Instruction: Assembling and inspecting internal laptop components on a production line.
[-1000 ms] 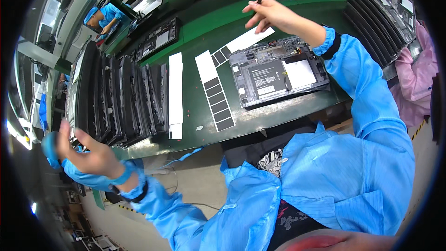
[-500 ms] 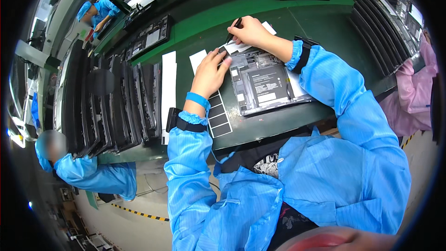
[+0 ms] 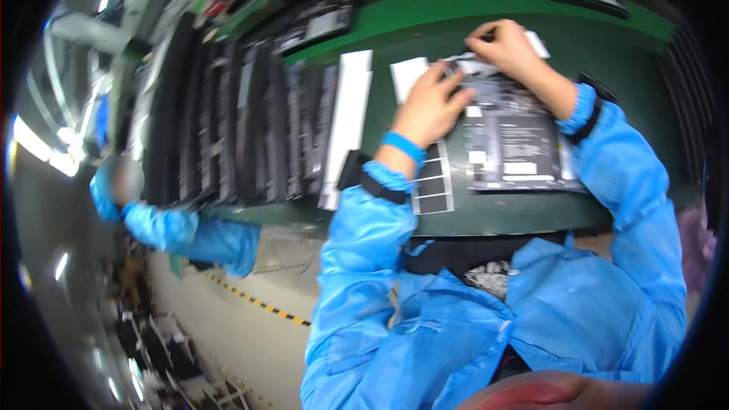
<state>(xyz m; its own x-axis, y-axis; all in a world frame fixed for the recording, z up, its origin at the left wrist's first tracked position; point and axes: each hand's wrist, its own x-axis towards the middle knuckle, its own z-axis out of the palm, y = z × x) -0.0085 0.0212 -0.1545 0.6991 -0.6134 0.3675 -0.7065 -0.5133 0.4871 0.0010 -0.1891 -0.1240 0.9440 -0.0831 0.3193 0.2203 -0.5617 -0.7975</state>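
Your left hand [image 3: 427,110] spreads over the black-celled label strip [image 3: 434,186], likely steadying it by 1 corner of the uncovered laptop base [image 3: 524,148]; your right hand [image 3: 507,49] curls near a white strip [image 3: 477,67] (its grip, if any, I can't make out)

Unreadable print [image 3: 518,137] on black battery [image 3: 536,149]

Left hand [image 3: 431,106] (blue wristband [image 3: 404,146]) over black-and-white strip [image 3: 433,186], right hand [image 3: 504,47] beyond opened laptop [image 3: 524,144].
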